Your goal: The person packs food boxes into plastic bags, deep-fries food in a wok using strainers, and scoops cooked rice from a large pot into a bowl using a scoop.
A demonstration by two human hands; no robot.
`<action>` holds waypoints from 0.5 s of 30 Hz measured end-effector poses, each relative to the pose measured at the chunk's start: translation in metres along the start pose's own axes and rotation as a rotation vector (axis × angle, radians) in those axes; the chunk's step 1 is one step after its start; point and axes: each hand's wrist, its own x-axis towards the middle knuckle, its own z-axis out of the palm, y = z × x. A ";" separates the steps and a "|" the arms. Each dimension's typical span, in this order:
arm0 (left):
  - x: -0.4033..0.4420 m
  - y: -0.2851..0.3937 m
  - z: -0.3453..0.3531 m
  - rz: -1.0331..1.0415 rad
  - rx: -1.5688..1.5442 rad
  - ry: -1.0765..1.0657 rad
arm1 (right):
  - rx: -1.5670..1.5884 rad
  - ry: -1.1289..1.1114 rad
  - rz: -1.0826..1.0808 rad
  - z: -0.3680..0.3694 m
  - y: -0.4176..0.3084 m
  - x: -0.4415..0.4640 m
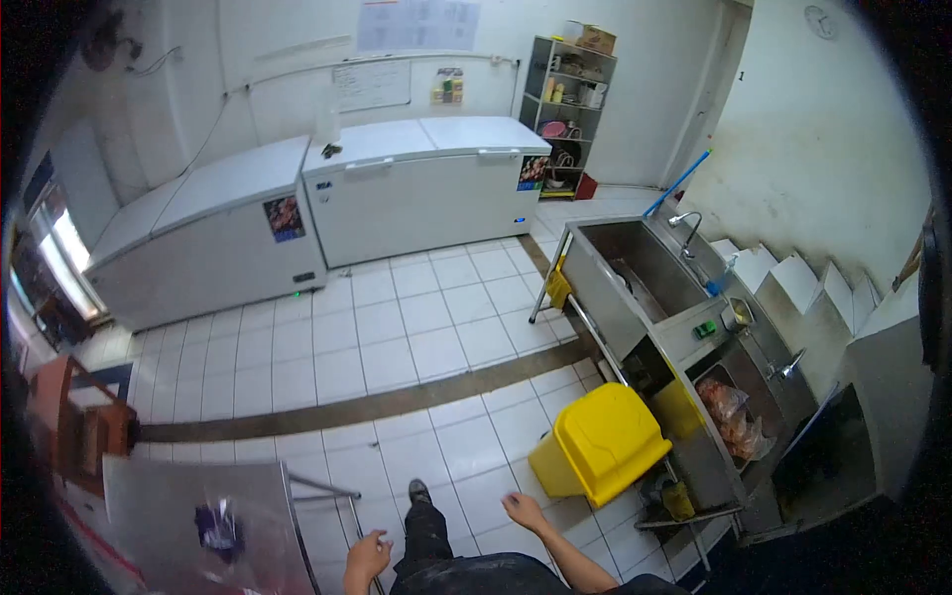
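Note:
My left hand (369,553) hangs low in front of me, its fingers loosely bent and apart with nothing in them. It is nearest to the metal table (260,496) at the lower left. On that table lies a dark purple item in clear plastic (218,532), too blurred to name. To the right, my right hand (525,512) is held over the tiled floor, loosely curled and holding nothing I can see. Beside it, not touching, stands a yellow lidded bin (610,441).
A steel sink unit (650,332) runs along the right, with bagged orange-pink food (732,415) in its nearer basin. White chest freezers (421,193) line the far wall, beside a rack of goods (570,119). A brown wooden piece of furniture (74,426) stands at left.

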 end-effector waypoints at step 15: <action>0.665 0.335 -0.104 0.510 0.298 -0.202 | 0.751 0.473 1.343 0.004 0.164 0.124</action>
